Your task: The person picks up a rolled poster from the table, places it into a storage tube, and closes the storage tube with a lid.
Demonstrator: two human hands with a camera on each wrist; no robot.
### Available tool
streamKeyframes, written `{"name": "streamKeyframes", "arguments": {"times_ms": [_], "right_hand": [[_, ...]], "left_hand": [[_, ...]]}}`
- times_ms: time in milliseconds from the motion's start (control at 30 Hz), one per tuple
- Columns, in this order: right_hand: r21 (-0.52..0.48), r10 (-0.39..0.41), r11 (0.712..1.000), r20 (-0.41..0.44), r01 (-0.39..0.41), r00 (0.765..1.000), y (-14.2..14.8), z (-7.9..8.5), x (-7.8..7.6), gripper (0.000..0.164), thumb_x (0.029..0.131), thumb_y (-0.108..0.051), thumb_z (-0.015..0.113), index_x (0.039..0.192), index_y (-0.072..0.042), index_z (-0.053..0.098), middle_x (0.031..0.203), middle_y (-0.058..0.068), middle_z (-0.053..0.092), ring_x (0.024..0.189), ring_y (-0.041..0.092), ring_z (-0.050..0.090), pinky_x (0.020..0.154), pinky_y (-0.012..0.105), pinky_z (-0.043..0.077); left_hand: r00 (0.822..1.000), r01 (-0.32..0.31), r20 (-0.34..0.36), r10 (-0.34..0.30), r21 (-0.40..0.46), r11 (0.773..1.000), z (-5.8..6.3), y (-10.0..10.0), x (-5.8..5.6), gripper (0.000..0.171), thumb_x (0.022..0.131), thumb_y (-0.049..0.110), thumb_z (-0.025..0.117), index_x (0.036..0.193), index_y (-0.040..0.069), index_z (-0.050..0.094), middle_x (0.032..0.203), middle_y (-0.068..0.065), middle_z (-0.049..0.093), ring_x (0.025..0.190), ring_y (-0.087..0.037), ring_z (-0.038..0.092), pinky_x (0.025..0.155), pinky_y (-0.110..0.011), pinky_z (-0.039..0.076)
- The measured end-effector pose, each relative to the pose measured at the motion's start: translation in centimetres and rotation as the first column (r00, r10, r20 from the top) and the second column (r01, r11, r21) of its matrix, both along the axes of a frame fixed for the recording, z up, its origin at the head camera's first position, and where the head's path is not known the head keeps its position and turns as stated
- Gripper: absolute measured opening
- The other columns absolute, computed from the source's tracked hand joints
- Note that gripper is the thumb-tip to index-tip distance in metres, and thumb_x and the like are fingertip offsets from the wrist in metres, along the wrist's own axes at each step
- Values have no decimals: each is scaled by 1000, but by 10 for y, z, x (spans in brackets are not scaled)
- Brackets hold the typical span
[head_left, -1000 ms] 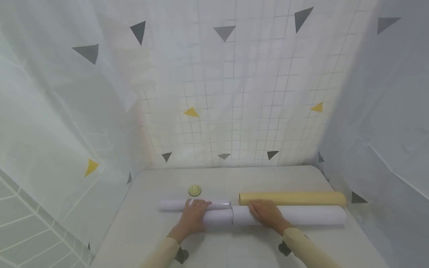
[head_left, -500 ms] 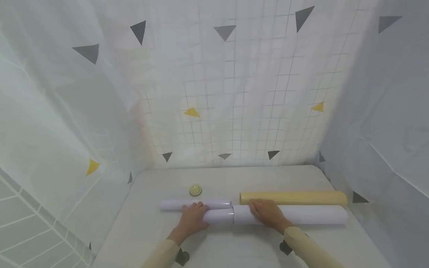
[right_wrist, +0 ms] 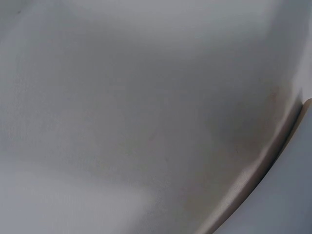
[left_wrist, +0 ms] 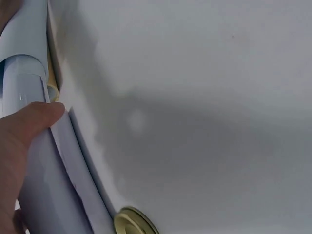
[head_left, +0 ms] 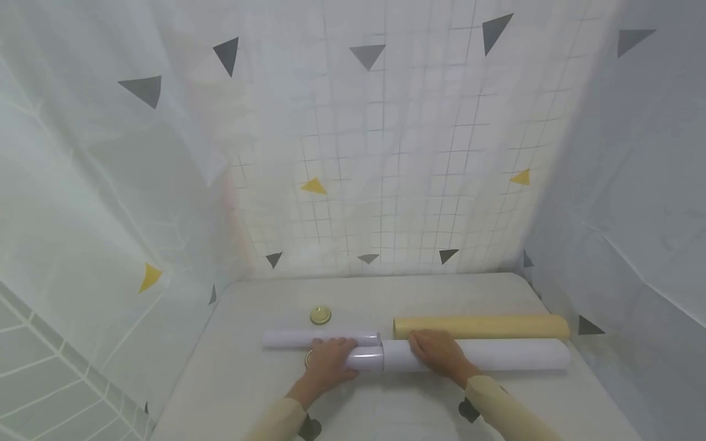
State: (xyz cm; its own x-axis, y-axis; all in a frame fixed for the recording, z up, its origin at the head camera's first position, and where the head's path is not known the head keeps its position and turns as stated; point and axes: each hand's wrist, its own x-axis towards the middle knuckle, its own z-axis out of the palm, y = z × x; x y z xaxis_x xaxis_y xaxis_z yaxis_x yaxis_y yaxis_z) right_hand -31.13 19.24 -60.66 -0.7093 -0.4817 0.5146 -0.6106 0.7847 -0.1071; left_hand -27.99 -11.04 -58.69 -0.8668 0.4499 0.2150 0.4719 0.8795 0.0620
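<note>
A wide white tube [head_left: 518, 354] lies across the table. From its left end sticks a narrower glossy white tube [head_left: 368, 358], whose rounded left end shows a brownish rim. My left hand [head_left: 329, 361] grips the narrower tube near that end; the left wrist view has a digit [left_wrist: 41, 114] bent over it. My right hand [head_left: 441, 355] holds the wide tube near its left part, fingers over the top. The right wrist view shows only a pale curved edge [right_wrist: 282, 195], no hand. Touching or close behind the narrower tube lies a thin white roll [head_left: 287, 339].
A tan tube [head_left: 485, 327] lies behind the wide white one, parallel to it. Farther back on the left sits a round gold-coloured lid [head_left: 320, 315]. Patterned white sheeting [head_left: 353, 153] rises behind the white table [head_left: 386, 410] and along both sides.
My left hand has slid right, toward the wide tube, and the narrower tube's rimmed left end now shows beside it. My right hand keeps its place on the wide tube.
</note>
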Motion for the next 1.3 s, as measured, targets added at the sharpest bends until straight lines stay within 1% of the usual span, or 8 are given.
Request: {"name": "streamKeyframes", "arguments": {"times_ms": [167,300,600,767,933,1067,1200,1300], "right_hand": [[6,-4,1000,44,4,999,-3,-2,3,28,97,-14,57,73,-23,46,60,-15,32,54,-1,20,50,16,22],[31,2,1000,35,-3,999,-4,-3,5,26,97,-15,57,75,-23,47,60,-15,33,54,-1,20,50,16,22],[46,-9,999,6,9,1000,-3,-3,8,29,96,-14,59,74,-23,44,61,-16,28,55,-1,15,50,16,19],[54,-15,998,12,14,1000,0,-5,4,27,97,-15,57,74,-22,44,61,-14,29,55,0,17,50,17,19],[70,-46,997,73,41,996,1,-6,0,27,99,-18,54,74,-22,46,61,-13,31,54,2,21,50,18,22],[56,-53,997,91,48,994,-1,-5,0,28,99,-18,54,73,-22,46,61,-13,31,55,2,20,51,18,23],[22,-26,999,25,26,999,-3,-4,2,31,97,-18,58,68,-22,45,58,-13,30,56,1,16,50,18,22],[19,-13,1000,-19,13,1000,-2,-4,2,33,95,-17,60,67,-22,43,58,-14,27,56,0,15,50,18,20]], "left_hand": [[1000,4,18,-4,-4,1000,0,6,2,56,76,48,83,122,21,66,107,3,77,92,-17,69,88,-56,51],[998,3,58,-4,19,1000,0,4,5,59,75,50,84,123,19,65,111,1,76,96,-20,68,91,-63,49],[996,-22,92,11,122,992,-6,-26,3,73,70,64,83,126,21,64,116,4,71,101,-17,61,82,-43,43],[995,-30,103,15,143,989,-7,-40,2,70,68,47,90,126,18,62,117,1,71,101,-20,65,80,-41,47],[992,-19,126,-2,160,987,3,-42,5,66,66,21,91,125,13,62,118,-4,74,105,-24,71,92,-43,58],[984,-35,181,-2,201,979,0,-39,5,62,70,21,89,124,13,61,119,-4,73,108,-24,70,96,-42,57],[983,-29,181,-12,225,974,-7,-35,3,58,74,27,88,124,14,60,117,-3,74,105,-23,69,94,-42,57],[987,3,154,-42,247,969,-9,-30,2,56,77,29,86,124,13,61,113,-1,73,97,-18,68,86,-35,57]]}}
